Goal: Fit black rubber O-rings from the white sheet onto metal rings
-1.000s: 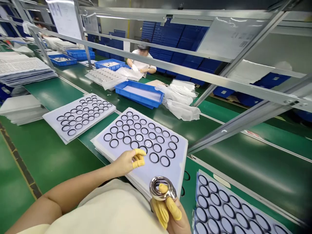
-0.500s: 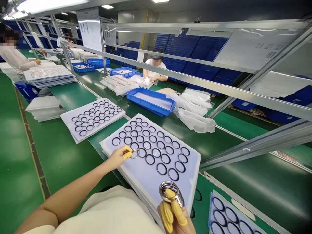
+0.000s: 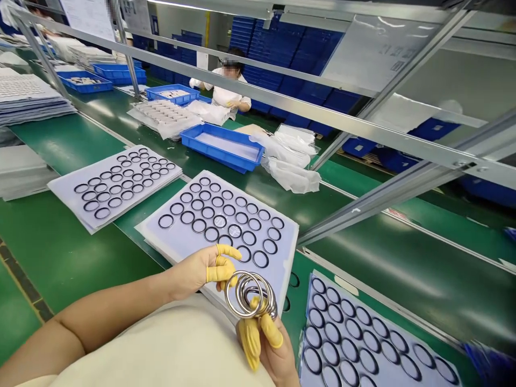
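Note:
My right hand (image 3: pixel 264 341), in yellow finger cots, grips a bunch of shiny metal rings (image 3: pixel 268 295) with the fingers through and around them. At the bunch's left side, my left hand (image 3: pixel 215 266) has its yellow-covered fingertips on the edge of the front metal ring (image 3: pixel 244 316), which sits offset from the others. Its index finger stretches out above the ring. Behind both hands lies a white sheet stack (image 3: pixel 177 242) with rows of black rings (image 3: pixel 260 258). My left hand partly covers the lower rows.
Another ring-covered sheet stack (image 3: pixel 68 188) lies left, and a further ring sheet (image 3: pixel 387 371) lies lower right. Beyond are a blue tray (image 3: pixel 221 156) and white plastic bags (image 3: pixel 294 172). A metal frame rail (image 3: pixel 282 102) crosses above the green bench. A co-worker (image 3: pixel 229 91) sits opposite.
My left hand has moved right from above the black rings to the metal rings in my right hand. The view has turned right, showing more of the lower-right sheet.

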Action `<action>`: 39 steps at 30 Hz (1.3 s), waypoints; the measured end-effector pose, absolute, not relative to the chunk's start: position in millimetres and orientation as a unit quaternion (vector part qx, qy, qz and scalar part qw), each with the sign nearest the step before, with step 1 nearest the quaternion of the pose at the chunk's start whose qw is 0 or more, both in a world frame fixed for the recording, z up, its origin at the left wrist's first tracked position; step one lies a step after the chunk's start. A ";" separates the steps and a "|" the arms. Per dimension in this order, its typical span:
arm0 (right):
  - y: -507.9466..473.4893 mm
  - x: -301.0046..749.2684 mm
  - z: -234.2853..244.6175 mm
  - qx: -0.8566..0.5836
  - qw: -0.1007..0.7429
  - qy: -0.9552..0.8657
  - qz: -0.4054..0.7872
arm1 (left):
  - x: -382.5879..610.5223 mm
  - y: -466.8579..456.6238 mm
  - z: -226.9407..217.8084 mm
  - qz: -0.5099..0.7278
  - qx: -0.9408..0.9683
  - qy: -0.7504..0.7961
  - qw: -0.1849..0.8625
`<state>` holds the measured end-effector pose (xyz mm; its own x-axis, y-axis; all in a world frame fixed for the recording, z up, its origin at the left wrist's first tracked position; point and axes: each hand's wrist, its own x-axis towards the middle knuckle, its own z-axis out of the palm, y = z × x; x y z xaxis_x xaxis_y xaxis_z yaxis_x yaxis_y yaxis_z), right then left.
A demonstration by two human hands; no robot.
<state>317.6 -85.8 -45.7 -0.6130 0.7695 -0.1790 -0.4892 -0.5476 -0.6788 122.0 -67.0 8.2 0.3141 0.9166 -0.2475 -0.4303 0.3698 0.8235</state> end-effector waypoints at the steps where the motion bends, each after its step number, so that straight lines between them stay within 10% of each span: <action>1: -86.4 318.0 -47.3 -0.232 0.373 -0.299 0.847 | 122.9 -65.9 8.8 0.449 0.329 0.370 0.744; 11: -83.6 317.2 -56.3 -0.234 0.364 -0.334 0.837 | 129.4 -53.5 -7.8 0.432 0.434 0.406 0.678; 19: -80.8 321.0 -60.0 -0.246 0.373 -0.331 0.831 | -1.0 -35.2 -88.6 0.138 0.595 0.790 0.044; 39: -78.9 313.4 -39.2 -0.331 0.403 -0.376 0.766 | -28.2 -53.0 -99.0 0.202 0.592 0.774 0.098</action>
